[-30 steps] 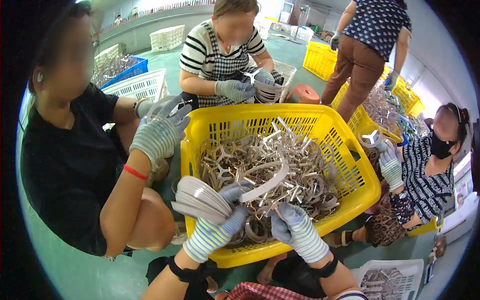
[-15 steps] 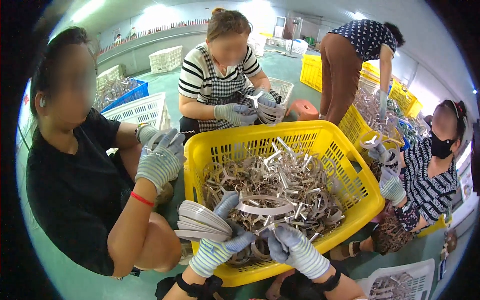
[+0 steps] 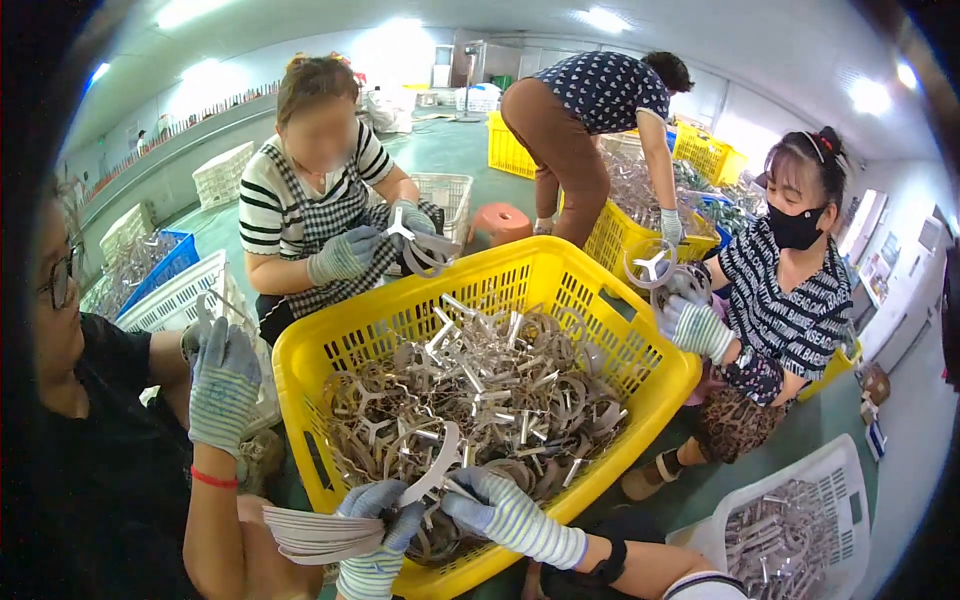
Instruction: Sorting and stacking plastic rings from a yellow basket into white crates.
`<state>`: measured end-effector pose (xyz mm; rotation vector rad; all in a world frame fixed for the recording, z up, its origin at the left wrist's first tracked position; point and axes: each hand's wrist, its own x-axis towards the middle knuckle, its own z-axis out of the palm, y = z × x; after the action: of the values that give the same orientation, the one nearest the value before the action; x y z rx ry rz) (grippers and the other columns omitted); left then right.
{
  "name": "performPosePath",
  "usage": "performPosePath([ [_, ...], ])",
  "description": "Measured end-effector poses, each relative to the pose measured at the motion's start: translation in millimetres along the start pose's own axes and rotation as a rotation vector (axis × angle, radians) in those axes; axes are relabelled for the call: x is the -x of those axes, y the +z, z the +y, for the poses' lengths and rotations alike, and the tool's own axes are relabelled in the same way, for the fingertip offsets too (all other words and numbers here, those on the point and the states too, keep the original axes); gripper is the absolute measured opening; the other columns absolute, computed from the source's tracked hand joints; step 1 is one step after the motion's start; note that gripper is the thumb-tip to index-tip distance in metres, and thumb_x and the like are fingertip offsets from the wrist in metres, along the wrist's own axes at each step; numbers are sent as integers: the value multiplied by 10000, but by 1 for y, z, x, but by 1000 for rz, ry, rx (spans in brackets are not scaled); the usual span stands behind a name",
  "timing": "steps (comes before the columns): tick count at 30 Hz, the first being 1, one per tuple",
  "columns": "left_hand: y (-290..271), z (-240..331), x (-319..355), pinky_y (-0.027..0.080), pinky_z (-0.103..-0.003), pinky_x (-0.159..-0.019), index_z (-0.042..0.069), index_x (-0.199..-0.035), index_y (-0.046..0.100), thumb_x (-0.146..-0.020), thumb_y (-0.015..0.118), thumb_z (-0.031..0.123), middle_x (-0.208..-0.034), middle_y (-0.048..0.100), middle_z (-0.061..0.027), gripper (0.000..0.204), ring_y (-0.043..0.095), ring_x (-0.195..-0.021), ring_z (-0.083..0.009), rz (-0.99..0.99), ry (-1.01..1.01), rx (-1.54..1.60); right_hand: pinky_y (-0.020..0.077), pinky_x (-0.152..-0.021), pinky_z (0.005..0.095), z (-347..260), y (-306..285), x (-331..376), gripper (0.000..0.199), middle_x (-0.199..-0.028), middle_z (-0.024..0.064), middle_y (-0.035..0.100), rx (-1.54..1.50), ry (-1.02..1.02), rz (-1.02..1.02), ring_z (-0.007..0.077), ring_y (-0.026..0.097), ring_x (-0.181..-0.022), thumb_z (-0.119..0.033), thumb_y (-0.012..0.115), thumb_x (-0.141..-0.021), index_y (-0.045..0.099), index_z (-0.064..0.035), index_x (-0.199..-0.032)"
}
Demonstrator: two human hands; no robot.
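In gloved fingers, my left hand grips a stack of thin silver metal rings, which fans out to its left. Another metal ring with a spoked centre stands tilted between my two hands, above the near side of a yellow plastic basket. My right hand, also gloved, pinches this ring at its spoke end. Beneath both hands lies a tangled heap of metal rings and small rod-like parts in the basket. Part of the left palm is hidden behind the stack.
Around the basket, a person at left, one across and one at right handle rings too. Another person bends over yellow crates. A white crate of metal parts stands at lower right; a red stool stands behind.
The view has swung right, so the basket sits further left. The ring between my hands has turned from nearly flat to steeply tilted. My left hand still holds the stack.
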<state>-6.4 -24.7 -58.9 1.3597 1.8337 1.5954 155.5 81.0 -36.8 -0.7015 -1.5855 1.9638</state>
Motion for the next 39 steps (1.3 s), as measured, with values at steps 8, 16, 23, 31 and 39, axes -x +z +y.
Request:
performPosePath([
  [8, 0, 39, -23, 330, -367, -1035, -19, -1324, 396, -679, 723, 77, -1336, 451, -158, 729, 423, -1237, -260, 125, -124, 294, 285, -419, 220, -19, -18, 2, 440, -556, -21, 418, -267, 174, -72, 79, 362, -448, -456, 599, -856, 591, -33, -976],
  [16, -13, 35, -20, 429, -218, -658, 51, -1286, 487, -602, 853, 142, -887, 577, 42, 781, 485, -709, -51, -68, -145, 133, 292, -418, 215, -20, -14, 6, 453, -574, -29, 440, -416, 321, -226, 65, 366, -436, -444, 523, -919, 600, -12, -1030],
  [23, -12, 30, -18, 470, -277, -649, 27, -1172, 573, -687, 804, 189, -976, 620, -74, 561, 551, -708, -125, -29, -123, 96, 279, -401, 219, -22, -7, 3, 456, -557, -31, 430, -429, 338, -199, 68, 359, -418, -477, 548, -893, 607, -39, -1004],
  [31, -8, 53, -19, 477, -242, -654, 22, -1094, 624, -829, 682, 134, -908, 644, -45, 294, 570, -729, -103, 129, -181, 330, 338, -456, 233, -25, -4, 2, 358, -593, -4, 472, -380, 239, -97, 99, 437, -489, -405, 594, -882, 575, -52, -936],
  [39, -6, 46, -9, 435, -246, -598, 16, -935, 647, -981, 389, 347, -762, 607, -40, 423, 551, -640, -112, -663, -281, 373, 485, -778, 278, -6, -16, -5, 311, -916, 52, 638, 221, -162, -50, 146, 601, -847, -268, 578, -897, 600, -14, -1075],
])
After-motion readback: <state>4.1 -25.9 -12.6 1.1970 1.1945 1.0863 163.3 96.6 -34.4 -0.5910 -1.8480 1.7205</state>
